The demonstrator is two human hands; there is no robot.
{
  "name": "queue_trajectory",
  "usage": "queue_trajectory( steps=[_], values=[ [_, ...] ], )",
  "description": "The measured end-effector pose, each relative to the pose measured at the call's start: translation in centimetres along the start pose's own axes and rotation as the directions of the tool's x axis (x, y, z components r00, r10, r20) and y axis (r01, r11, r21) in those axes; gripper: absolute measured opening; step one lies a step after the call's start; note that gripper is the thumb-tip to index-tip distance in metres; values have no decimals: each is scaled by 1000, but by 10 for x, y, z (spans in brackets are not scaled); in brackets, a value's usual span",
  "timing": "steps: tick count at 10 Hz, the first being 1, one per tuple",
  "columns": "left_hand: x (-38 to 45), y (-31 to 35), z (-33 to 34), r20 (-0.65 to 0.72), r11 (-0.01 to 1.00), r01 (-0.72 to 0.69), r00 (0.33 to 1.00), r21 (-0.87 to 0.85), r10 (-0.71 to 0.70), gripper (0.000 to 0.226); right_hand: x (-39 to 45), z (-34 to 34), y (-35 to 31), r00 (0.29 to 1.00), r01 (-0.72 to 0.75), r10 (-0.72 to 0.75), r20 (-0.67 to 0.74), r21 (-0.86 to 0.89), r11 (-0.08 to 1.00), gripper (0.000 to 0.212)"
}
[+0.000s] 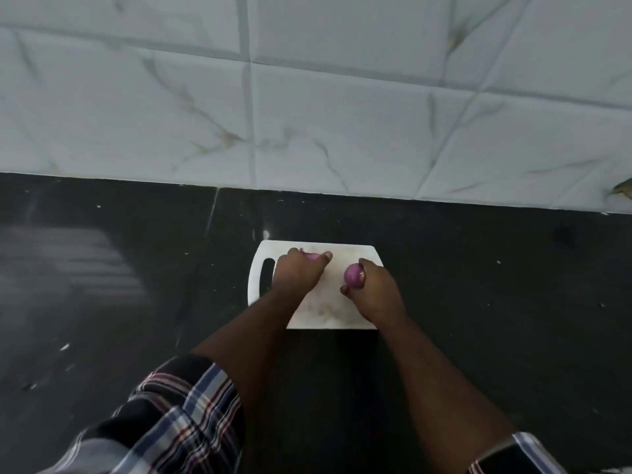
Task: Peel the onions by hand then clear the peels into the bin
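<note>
Gripping a purple onion, the right hand curls round it above the cutting board; the left hand pinches a pinkish piece, peel or onion. Peeling looks unfinished, no bin in sight.

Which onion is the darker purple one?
The onion gripped in the right hand is deep purple. The other onion, under the left hand, looks paler pink.
</note>
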State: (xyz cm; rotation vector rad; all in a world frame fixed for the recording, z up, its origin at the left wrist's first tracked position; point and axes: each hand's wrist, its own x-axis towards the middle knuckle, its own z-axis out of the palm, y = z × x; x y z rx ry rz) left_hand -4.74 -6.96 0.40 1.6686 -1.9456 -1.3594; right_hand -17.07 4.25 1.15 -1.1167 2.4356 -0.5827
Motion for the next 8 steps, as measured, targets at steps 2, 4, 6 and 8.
queue_trajectory(
  steps=[2,4,6,8],
  values=[
    [-5,-10,-1,4,995,-94,996,-11,95,34,6,5,-3,997,82,-81,-19,70,994,60],
    [-20,-24,3,150,987,-160,977,29,154,51,1,7,3,995,54,-59,84,60,997,72],
    [-24,-27,10,131,983,-166,979,84,154,61,-2,-2,9,985,50,-65,160,98,994,89],
    [-40,-23,13,24,989,-90,996,119,88,77,-8,-13,24,990,64,-83,117,157,985,77]
  ],
)
